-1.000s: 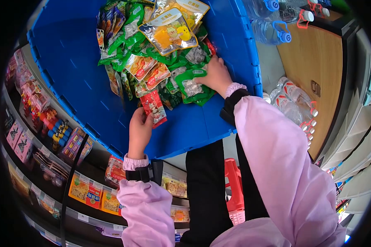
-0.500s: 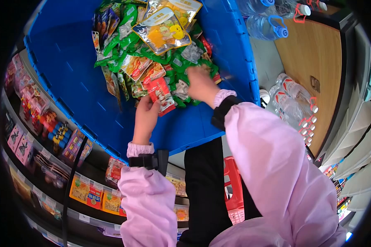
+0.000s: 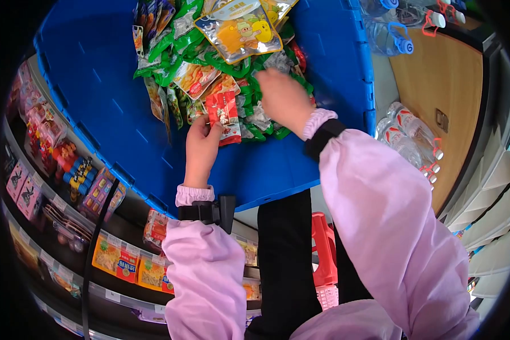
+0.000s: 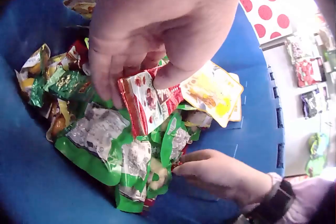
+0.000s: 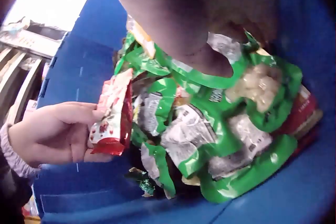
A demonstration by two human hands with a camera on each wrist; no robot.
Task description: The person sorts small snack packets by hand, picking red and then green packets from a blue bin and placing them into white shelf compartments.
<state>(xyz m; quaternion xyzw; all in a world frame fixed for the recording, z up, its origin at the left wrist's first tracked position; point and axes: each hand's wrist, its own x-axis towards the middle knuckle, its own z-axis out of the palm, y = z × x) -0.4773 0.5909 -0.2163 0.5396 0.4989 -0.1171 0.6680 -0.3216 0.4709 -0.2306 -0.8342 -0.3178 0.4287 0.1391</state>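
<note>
My left hand (image 3: 202, 148) pinches a red snack packet (image 3: 223, 116) between thumb and fingers, over the near side of a heap in a blue crate (image 3: 127, 139). In the left wrist view the packet's red and white printed face shows below the thumb. My right hand (image 3: 286, 101), blurred in the head view, reaches over green snack bags (image 5: 189, 134) with clear windows. Its thumb lies at a green bag in the right wrist view; the other fingertips are partly hidden, and I cannot tell whether they grip it.
Silver-yellow mango candy pouches (image 3: 241, 31) top the heap, beside orange-and-white packets (image 3: 195, 78) and purple packets (image 3: 156, 20). Shelves of packaged goods (image 3: 116, 258) run along the left. Water bottles (image 3: 405, 133) stand at right, and a red plastic stool-like item (image 3: 323, 249) is below the crate.
My left hand has raised the red packet farther over the heap. The right hand has left the bag at the heap's right side and shifted inward, over other green bags.
</note>
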